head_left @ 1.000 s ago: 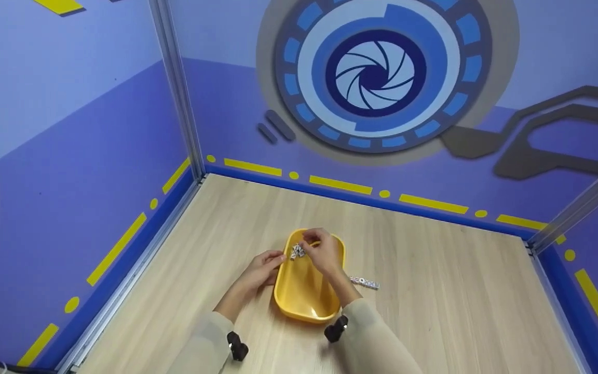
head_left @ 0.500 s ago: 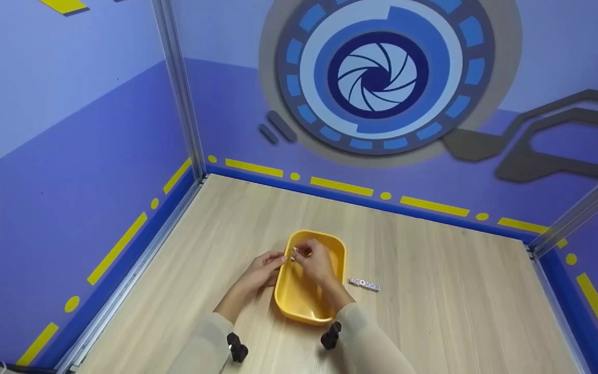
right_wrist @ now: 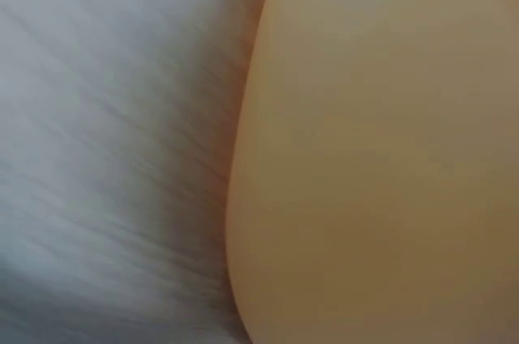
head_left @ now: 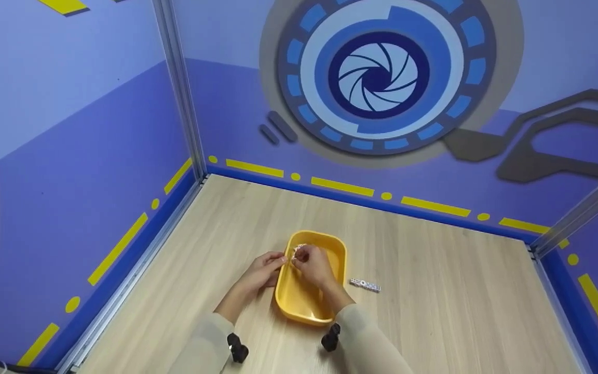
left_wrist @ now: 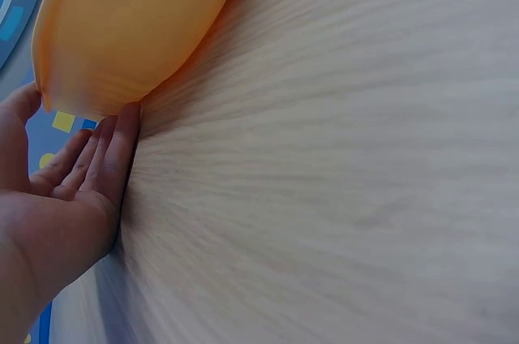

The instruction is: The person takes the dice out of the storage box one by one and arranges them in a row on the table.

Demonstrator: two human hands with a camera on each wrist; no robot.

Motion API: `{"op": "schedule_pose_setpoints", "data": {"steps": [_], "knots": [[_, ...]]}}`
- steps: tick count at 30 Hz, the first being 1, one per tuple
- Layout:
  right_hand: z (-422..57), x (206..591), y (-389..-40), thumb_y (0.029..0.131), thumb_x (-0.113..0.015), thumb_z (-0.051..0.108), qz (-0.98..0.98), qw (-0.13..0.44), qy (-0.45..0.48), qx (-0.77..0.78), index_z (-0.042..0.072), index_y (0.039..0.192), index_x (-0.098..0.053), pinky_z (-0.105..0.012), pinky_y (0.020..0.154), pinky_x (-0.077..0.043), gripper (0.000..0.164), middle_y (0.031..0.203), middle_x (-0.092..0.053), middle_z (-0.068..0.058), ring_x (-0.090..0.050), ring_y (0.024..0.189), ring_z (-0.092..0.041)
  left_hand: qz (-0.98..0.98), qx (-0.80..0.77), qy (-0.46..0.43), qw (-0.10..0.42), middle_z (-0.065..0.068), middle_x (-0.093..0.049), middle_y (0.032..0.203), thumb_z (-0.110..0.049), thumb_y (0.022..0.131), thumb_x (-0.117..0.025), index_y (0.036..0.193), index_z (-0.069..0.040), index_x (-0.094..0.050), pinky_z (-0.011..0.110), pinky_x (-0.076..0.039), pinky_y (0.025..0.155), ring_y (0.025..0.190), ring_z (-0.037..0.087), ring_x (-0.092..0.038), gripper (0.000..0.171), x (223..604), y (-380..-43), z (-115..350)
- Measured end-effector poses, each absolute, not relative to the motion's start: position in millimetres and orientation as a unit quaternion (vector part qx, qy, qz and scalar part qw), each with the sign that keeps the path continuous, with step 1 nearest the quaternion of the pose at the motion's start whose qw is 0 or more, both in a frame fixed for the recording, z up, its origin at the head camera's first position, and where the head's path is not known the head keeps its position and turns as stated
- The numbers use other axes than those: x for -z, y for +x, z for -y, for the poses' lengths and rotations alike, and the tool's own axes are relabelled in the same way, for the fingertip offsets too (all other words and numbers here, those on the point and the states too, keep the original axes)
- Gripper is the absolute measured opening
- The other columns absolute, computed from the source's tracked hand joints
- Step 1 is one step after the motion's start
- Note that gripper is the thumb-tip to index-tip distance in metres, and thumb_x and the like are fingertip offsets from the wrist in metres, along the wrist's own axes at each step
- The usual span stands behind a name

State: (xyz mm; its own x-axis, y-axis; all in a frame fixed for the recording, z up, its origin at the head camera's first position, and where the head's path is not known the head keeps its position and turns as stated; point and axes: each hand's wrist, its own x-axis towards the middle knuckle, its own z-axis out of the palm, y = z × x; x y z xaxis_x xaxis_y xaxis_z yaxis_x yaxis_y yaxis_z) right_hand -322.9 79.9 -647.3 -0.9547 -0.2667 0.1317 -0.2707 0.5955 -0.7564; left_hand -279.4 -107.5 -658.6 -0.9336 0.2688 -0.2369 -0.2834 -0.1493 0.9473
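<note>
A yellow oblong container (head_left: 304,298) stands on the wooden table. My left hand (head_left: 257,272) holds its left side. In the left wrist view the thumb touches the rim and the other fingers lie along the outer wall near the bottom. Inside the far left part, my right hand (head_left: 315,265) bends its fingers round a small white-and-silver patterned piece (head_left: 295,253), mostly covered by the fingers. A similar narrow patterned strip (head_left: 365,285) lies on the table to the right of the container. In the right wrist view only the container's wall (right_wrist: 365,157) and blurred table show.
Wooden tabletop (head_left: 434,291) surrounds the container on all sides. Blue printed wall panels (head_left: 236,114) close off the back and both sides, joined by metal posts (head_left: 177,88). Black wrist cameras (head_left: 238,348) sit on both sleeves.
My right hand has moved left and lower inside the container, onto the patterned piece, which it now mostly hides. The strip outside has come into full view. My left hand stays put.
</note>
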Motion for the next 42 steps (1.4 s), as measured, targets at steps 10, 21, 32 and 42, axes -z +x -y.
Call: {"op": "schedule_pose_setpoints", "data": {"steps": [10,21,32,42], "knots": [[-81,648,-324,0.085,-0.077,0.008,0.896,0.028,0.178,-0.406,0.003,0.089,-0.072,-0.027,0.065,-0.051,0.009,0.076,-0.065,0.002,-0.058,0.07,-0.01,-0.621,-0.762,0.011,0.185,0.024,-0.053,0.137,-0.038,0.099,-0.062,0.139,-0.002,-0.047,0.039,-0.058,0.085,0.118,0.035,-0.061,0.057,659,-280,110],[-80,651,-325,0.083,-0.076,0.006,0.903,0.032,0.194,-0.383,0.003,0.089,-0.071,-0.028,0.066,-0.05,0.009,0.08,-0.067,-0.006,-0.061,0.074,-0.018,-0.636,-0.751,-0.003,0.174,0.019,-0.059,0.132,-0.039,0.098,-0.062,0.138,-0.004,-0.05,0.037,-0.058,0.083,0.114,0.031,-0.064,0.054,660,-281,109],[-81,651,-323,0.085,-0.076,0.006,0.916,0.006,0.201,-0.346,0.006,0.094,-0.07,-0.03,0.073,-0.051,0.011,0.087,-0.065,-0.003,-0.058,0.079,-0.015,-0.639,-0.75,-0.006,0.169,0.019,-0.059,0.132,-0.039,0.097,-0.064,0.138,-0.003,-0.049,0.037,-0.059,0.081,0.112,0.03,-0.065,0.057,659,-281,107],[-92,624,-308,0.084,-0.076,0.012,0.905,0.035,0.244,-0.345,0.01,0.095,-0.069,-0.028,0.072,-0.053,0.013,0.086,-0.064,0.002,-0.059,0.079,-0.012,-0.631,-0.756,-0.006,0.173,0.017,-0.061,0.131,-0.035,0.099,-0.062,0.137,-0.004,-0.05,0.037,-0.059,0.082,0.113,0.032,-0.065,0.051,660,-281,107]]}}
